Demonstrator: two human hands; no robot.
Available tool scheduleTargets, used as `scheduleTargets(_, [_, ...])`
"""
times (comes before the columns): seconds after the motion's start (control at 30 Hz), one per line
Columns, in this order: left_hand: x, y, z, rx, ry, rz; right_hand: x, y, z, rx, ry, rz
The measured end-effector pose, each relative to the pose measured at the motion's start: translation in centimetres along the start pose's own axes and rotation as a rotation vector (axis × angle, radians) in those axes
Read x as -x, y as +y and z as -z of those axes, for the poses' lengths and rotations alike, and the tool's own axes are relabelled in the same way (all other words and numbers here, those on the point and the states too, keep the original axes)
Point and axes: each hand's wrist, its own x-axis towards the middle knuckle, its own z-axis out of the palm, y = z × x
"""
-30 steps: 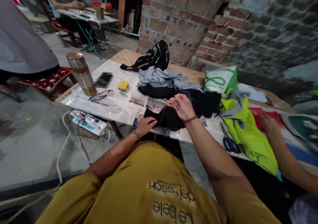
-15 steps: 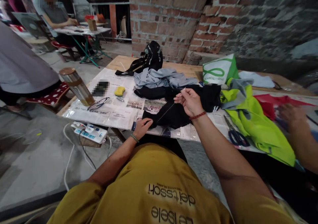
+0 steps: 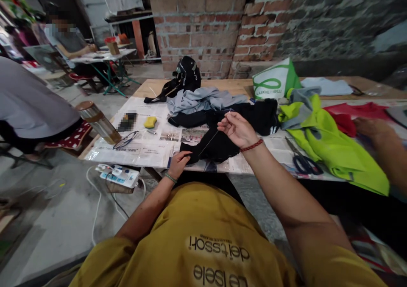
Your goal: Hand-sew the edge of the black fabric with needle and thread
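Note:
My left hand (image 3: 178,164) pinches the near end of a black garment (image 3: 219,145) between thumb and fingers at the table's front edge. Raised above the cloth, my right hand (image 3: 238,129) is closed in a pinch on a sewing needle (image 3: 229,110), a thin pale sliver at the fingertips. A light thread (image 3: 208,143) stretches in a straight line from the right hand down to the black cloth beside my left hand. Behind the cloth lies a crumpled grey garment (image 3: 206,100).
On the newspaper-covered table (image 3: 143,145) are a yellow sponge (image 3: 150,122), glasses (image 3: 126,140), a flask (image 3: 98,122), scissors (image 3: 303,162), a neon-yellow garment (image 3: 333,145), a black bag (image 3: 187,73) and a green-white bag (image 3: 276,80). A co-worker's hand (image 3: 370,128) is at right. A power strip (image 3: 119,176) hangs below.
My right hand has shifted slightly left and opened its outer fingers a little, the thread still stretched to the cloth. My left hand keeps its pinch. The camera view has tilted slightly.

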Motion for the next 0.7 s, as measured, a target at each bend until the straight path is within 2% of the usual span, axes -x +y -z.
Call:
scheduleTargets(0.17, [0.0,-0.6,-0.1,0.003,0.027,0.018,-0.1,1.8,-0.2,0.012,0.157,0.193])
scheduleTargets(0.27, [0.0,-0.6,-0.2,-0.009,0.035,0.01,1.3,3.6,-0.8,0.073,0.175,0.195])
scheduleTargets(0.37, [0.0,-0.5,-0.2,-0.013,0.042,0.013,4.1,6.0,-1.7,0.214,0.135,0.129])
scheduleTargets(0.47, [0.0,-0.3,-0.3,-0.014,0.053,0.006,7.5,8.5,-2.5,0.445,0.034,0.054])
scheduleTargets(0.57, [0.1,-0.1,-0.2,-0.028,0.06,-0.009,9.9,10.9,-2.9,0.666,-0.079,0.092])
scheduleTargets(0.7, [0.3,0.1,-0.1,-0.066,0.054,-0.058,10.7,13.1,-2.7,0.827,-0.153,0.143])
